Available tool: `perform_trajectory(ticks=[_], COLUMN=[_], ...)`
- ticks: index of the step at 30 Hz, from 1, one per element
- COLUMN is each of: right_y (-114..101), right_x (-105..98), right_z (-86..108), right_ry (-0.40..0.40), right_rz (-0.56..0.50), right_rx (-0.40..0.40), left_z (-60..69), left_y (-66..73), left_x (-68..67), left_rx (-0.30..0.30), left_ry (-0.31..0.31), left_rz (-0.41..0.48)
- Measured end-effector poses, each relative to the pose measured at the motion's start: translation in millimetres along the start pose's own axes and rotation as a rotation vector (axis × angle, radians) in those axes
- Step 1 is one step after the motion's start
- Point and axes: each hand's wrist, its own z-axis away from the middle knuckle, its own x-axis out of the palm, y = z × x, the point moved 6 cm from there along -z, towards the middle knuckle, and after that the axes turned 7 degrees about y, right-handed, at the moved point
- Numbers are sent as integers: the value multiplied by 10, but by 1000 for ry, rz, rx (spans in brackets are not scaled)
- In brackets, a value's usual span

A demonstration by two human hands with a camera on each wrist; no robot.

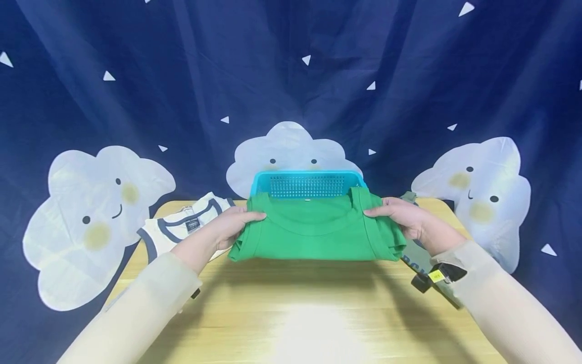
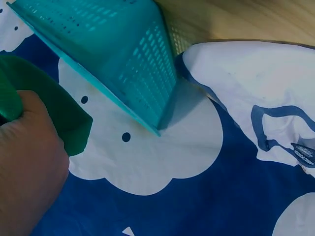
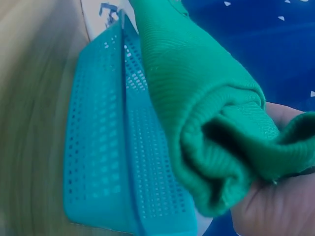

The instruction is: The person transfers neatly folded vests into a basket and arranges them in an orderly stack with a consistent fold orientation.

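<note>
A folded green tank top (image 1: 313, 232) is held up above the table, its neckline toward the back. My left hand (image 1: 229, 227) pinches its left side, thumb on top; my right hand (image 1: 404, 217) grips the right side the same way. Rolled layers of the green cloth (image 3: 211, 132) show at its end in the right wrist view. Just behind and partly under the garment stands a turquoise perforated basket (image 1: 309, 184), whose front is hidden by the cloth in the head view. In the left wrist view the hand (image 2: 32, 162) holds the green fabric beside the basket (image 2: 113, 54).
On the table's left lies a white garment with dark trim (image 1: 175, 227). A greyish garment with lettering (image 1: 416, 258) lies at the right, partly behind my right arm. The wooden table (image 1: 254, 313) ends against a dark blue curtain (image 1: 282, 65) with clouds.
</note>
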Motion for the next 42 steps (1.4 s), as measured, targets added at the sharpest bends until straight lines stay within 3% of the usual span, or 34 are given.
perform_trajectory(ticks=[10, 23, 31, 42], right_y=[-207, -385, -467, -462], right_x=[-92, -192, -213, -317], right_z=[-97, -311, -478, -673], right_ry=[-5, 110, 148, 244], right_rz=[-13, 69, 124, 178], right_rx=[-12, 17, 18, 10], left_z=[-182, -408, -535, -718], left_y=[167, 366, 411, 426], left_x=[-13, -93, -50, -85], left_rx=[5, -5, -8, -7], left_ry=[66, 159, 186, 272], left_rz=[-1, 23, 58, -4])
